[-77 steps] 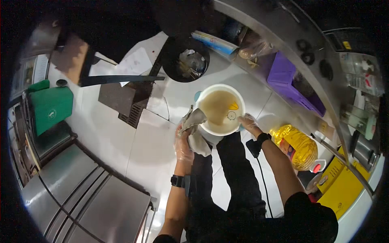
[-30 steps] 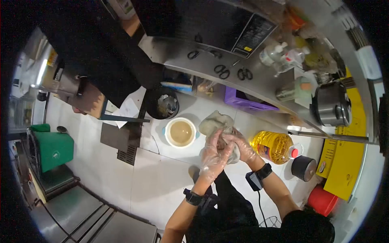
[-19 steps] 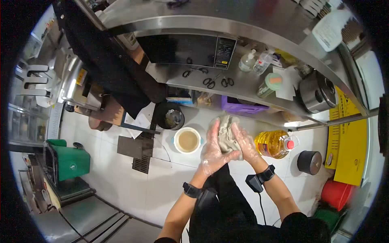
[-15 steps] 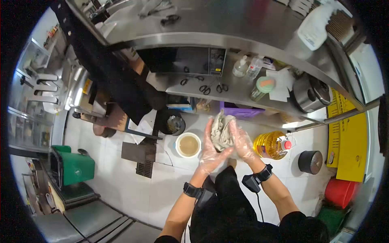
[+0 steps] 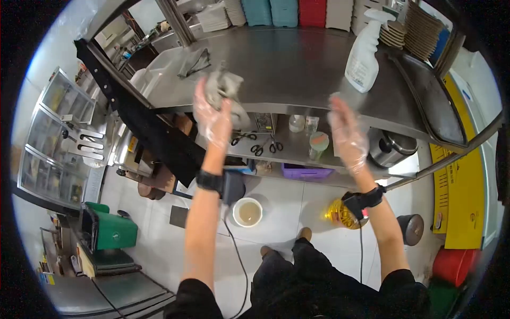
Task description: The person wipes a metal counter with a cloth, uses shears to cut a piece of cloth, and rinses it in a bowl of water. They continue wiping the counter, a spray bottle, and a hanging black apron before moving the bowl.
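Note:
A grey-beige cleaning cloth (image 5: 224, 91) hangs crumpled in my left hand (image 5: 213, 125), which is closed on it in a clear plastic glove at the front edge of the steel counter (image 5: 287, 64). My right hand (image 5: 348, 135), gloved too, holds nothing; its fingers stretch upward, a little blurred, in front of the counter edge. Nearest to it stands a white spray bottle (image 5: 364, 58), upright on the counter beyond the fingertips and apart from them. Another dark grey cloth (image 5: 195, 63) lies on the counter at left.
Scissors (image 5: 268, 146), a green-lidded jar (image 5: 319, 144) and a metal pot (image 5: 393, 146) are on the shelf below. A bucket of cloudy water (image 5: 247, 212) and an oil jug (image 5: 342, 213) stand on the floor. A black tray (image 5: 430, 101) lies at right; stacked containers (image 5: 284, 13) line the back.
Both hands have risen from above the floor to the counter edge and moved apart. The cloth, earlier between both hands, is now in the left only. The view has tilted up, showing the spray bottle.

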The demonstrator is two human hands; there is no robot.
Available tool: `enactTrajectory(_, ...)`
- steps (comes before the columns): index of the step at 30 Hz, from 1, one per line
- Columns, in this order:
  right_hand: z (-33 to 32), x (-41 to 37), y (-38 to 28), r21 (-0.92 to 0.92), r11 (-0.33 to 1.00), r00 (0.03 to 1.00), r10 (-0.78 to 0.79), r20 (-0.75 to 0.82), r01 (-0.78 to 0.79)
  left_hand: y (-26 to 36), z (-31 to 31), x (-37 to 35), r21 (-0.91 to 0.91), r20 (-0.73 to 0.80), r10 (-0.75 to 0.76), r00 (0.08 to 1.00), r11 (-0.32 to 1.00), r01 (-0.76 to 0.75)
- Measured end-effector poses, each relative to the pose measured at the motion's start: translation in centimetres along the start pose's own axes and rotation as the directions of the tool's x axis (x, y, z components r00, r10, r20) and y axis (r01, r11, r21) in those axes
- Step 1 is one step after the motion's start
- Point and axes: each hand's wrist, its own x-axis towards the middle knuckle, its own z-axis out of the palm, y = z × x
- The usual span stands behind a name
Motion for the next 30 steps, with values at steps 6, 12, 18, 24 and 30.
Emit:
enactTrajectory(6,-8.0,5.7,6.3,-0.135,0.99,0.955,-0.073,-0.287,0.036,-14.2,5.6,4.4,0.098,0.159,-0.266,0.951,0.962,0.253)
enactTrajectory(12,-10.4,7.8,8.9,-0.106,0.992,0.957,-0.095,-0.275,0.068,-3.2,8.8,3.8,0.705,0.522,-0.406,0.75,0.701,-0.111)
enactTrajectory(18,-8.6,11.7,10.2,-0.164,0.984,0.969,-0.104,-0.223,0.068,5.4,14.1,-0.2,0.465,0.785,-0.133,0.605,0.771,-0.435)
enactTrajectory(24,-6.7,16.2,12.2,-0.054,0.997,0.983,0.052,-0.177,-0.063,6.7,14.8,0.4,0.276,0.79,-0.049,0.611,0.918,-0.284)
enactTrajectory(30,-6.8,17.2,9.9,-0.17,0.973,0.979,0.13,-0.155,-0.156,-5.0,13.7,6.6,0.57,0.806,-0.291,0.515,0.617,-0.543)
